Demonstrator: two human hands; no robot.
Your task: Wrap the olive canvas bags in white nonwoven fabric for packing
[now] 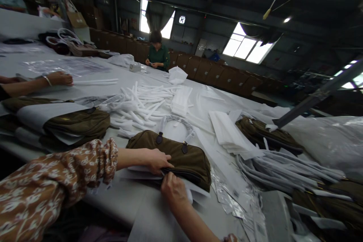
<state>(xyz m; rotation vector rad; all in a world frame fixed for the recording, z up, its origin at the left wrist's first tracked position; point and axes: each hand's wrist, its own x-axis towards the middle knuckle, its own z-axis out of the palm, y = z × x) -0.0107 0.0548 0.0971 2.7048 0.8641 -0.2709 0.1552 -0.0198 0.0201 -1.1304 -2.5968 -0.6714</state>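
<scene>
An olive-green bag (195, 160) with dark leather tabs lies on the table in front of me, its wrapped handle (177, 121) arching up behind it. My left hand (159, 160) rests at the bag's near edge by the zipper, fingers bent and partly stretched over the fabric. Just below, my right hand (173, 187) is closed in a pinch at the same edge; what its fingertips hold is too small to name. White sheets (195, 188) stick out from under the bag, and a white roll end shows beside my right hand.
White foam tubes (141, 106) lie heaped beyond the bag. Folded white sheets (229, 132), grey tubes (280, 166) and more bags are at right. Another person's hand (61, 78) is at left near olive bags (76, 123); a person (159, 55) sits across.
</scene>
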